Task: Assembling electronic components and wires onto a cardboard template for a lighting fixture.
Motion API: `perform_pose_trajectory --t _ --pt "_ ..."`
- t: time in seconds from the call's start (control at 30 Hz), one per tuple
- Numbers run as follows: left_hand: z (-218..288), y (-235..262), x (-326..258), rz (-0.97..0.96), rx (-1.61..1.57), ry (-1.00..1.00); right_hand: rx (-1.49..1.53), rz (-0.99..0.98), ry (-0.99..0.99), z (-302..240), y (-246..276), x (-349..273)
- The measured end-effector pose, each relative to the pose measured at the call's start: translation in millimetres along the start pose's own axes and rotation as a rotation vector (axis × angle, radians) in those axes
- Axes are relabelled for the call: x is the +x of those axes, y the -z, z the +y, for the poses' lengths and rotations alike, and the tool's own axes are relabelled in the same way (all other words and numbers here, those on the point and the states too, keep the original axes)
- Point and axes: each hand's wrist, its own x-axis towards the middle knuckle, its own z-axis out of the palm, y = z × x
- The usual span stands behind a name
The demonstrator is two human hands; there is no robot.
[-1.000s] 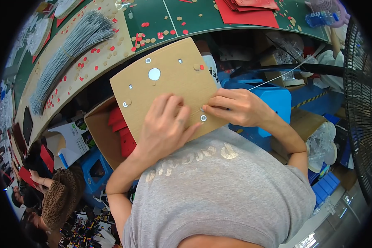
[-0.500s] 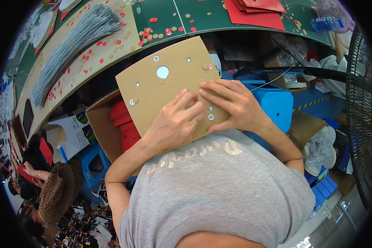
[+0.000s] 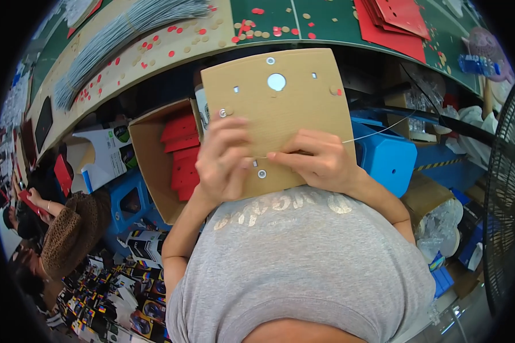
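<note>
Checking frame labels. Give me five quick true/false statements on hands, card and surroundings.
1. Both hands hold the brown card. True.
2. The right hand pinches a thin grey cord. True.
3. The card is solid, without holes. False: it has a round hole and several small ones.
4. The open box beside the left hand holds blue sheets. False: red ones.
5. A bundle of grey cords lies on the table. True.

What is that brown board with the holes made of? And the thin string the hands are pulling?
The brown board looks like cardboard: flat, matte tan, cleanly punched holes, some ringed with small shiny eyelets that seem metal. The thin string is pale and runs straight from the right hand, so it could be stiff cord or fine wire; the look leaves that open. The left hand presses on the board.
</note>
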Motion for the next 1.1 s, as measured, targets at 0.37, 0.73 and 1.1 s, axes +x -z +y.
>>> perform_pose_trajectory --t 0.37,0.73,1.1 --pt "10.1 -12.9 -36.8 0.131 -0.811 0.759 -0.158 -0.292 0.118 -10.2 8.8 14.1" --pt "9.7 -20.4 -27.8 0.171 -0.858 0.754 -0.348 -0.559 0.223 -11.2 26.5 23.9" --pt "1.3 -20.2 -23.8 0.124 -0.785 0.637 -0.256 -0.609 0.253 1.9 30.0 29.3"
